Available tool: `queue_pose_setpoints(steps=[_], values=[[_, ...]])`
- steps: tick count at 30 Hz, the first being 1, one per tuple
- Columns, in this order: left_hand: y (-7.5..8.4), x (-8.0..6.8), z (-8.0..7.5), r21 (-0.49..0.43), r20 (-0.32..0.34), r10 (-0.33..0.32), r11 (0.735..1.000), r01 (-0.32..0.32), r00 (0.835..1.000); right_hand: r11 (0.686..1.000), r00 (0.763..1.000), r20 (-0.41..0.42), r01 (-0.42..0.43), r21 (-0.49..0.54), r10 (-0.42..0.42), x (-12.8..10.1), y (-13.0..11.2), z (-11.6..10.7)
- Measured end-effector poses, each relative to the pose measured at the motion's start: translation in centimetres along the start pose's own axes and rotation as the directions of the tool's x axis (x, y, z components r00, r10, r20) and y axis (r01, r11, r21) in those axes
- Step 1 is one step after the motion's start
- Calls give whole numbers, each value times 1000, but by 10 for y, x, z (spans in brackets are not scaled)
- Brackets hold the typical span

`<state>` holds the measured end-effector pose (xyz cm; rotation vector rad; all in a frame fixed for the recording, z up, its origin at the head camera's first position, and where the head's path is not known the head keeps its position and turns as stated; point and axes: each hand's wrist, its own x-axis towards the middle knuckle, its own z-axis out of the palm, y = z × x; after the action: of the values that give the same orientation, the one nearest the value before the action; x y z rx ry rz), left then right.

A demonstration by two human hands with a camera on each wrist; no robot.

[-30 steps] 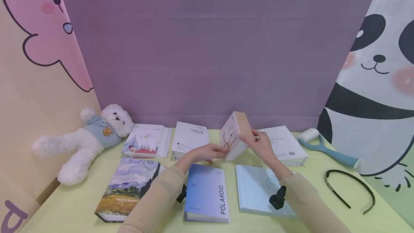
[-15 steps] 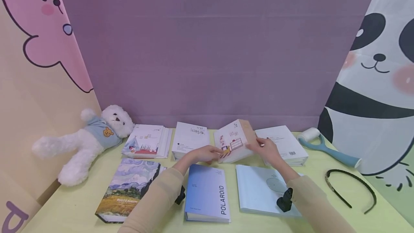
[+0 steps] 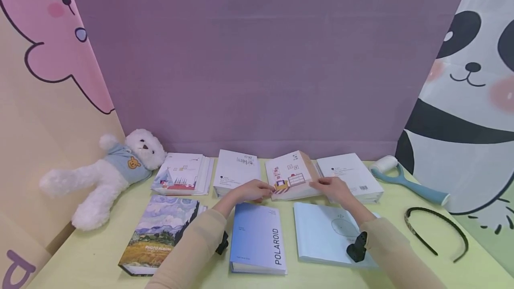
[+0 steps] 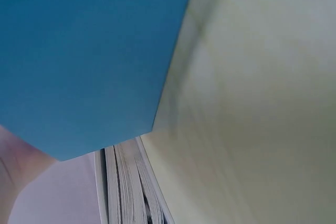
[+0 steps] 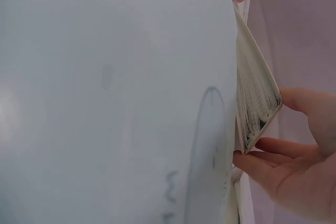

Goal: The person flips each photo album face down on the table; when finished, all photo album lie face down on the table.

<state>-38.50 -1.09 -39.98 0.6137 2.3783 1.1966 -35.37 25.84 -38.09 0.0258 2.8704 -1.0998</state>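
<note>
A small book with an illustrated room on its cover (image 3: 291, 174) lies almost flat on the yellow-green table (image 3: 96, 258), in the back row between two white books. My left hand (image 3: 265, 188) pinches its near left corner. My right hand (image 3: 323, 184) grips its near right edge. In the right wrist view the book's page block (image 5: 257, 103) sits between the thumb and fingers (image 5: 278, 166) of my right hand (image 5: 286, 135), beside the pale blue album cover (image 5: 105, 98). The left wrist view shows only a blue cover (image 4: 79, 51), table and some page edges.
In front lie a painted-cover photo album (image 3: 160, 233), a blue Polaroid album (image 3: 257, 237) and a pale blue album (image 3: 325, 231). White books (image 3: 234, 171) (image 3: 349, 175) flank the held one. A white teddy bear (image 3: 116, 168) lies left; a lint roller (image 3: 405, 182) and black headband (image 3: 435, 231) lie right.
The illustrated book was held upright above the table. Both hands have tipped it back and lowered it, cover up, into the gap between the white books.
</note>
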Motion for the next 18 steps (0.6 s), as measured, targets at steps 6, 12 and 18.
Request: queue_pose_setpoints(steps=[6,12,18], values=[[1,-2,0,19,-22,6,1000,-5,1000,999,998,42,-43,12,43,1,5,2],[3,-6,0,31,-35,14,999,-12,999,999,997,62,-46,-12,47,3,8,5],[4,-7,1,44,-24,21,999,-20,999,1000,1000,18,12,13,-12,4,6,7]])
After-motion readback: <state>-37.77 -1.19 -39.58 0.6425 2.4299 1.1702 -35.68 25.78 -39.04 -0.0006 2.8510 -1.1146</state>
